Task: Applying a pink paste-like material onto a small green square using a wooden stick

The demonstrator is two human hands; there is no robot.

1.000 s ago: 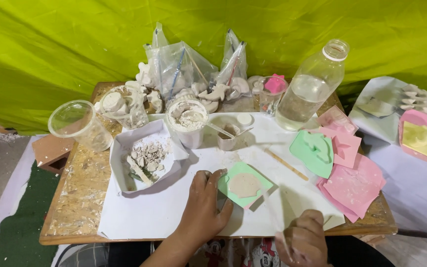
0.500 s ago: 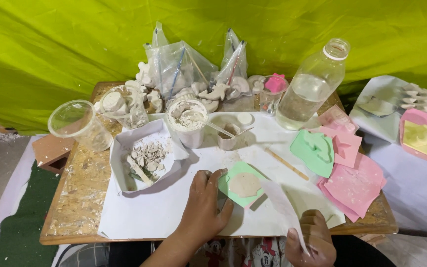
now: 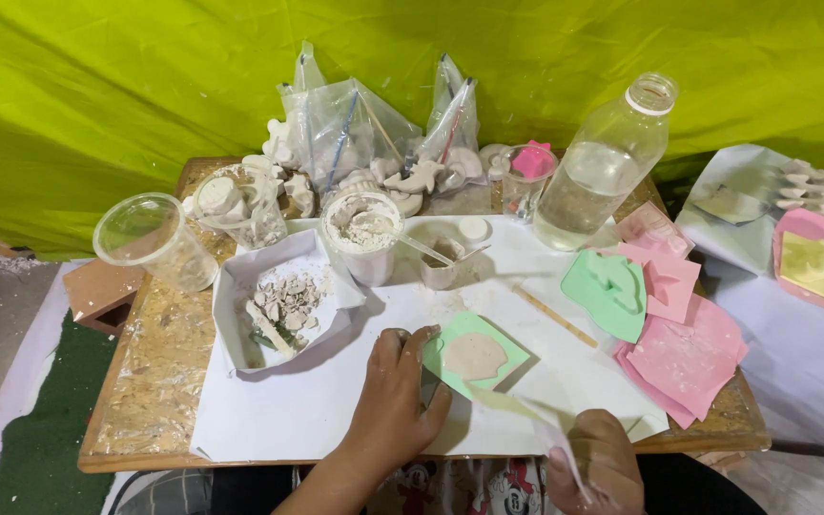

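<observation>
green mould (image 3: 475,357) (filled with pale plaster), flat.

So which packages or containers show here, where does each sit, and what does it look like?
Clear plastic bags: back centre, knotted, holding pale cast shapes and sticks.
Plastic bottle: back right, clear, tilted, part-filled, no label visible.
Clear cup: left edge, tilted, looks empty.
White cup: centre, filled with pale powder.
White paper tray: left of centre, holding pale broken pieces.
No signs or screens.
</observation>
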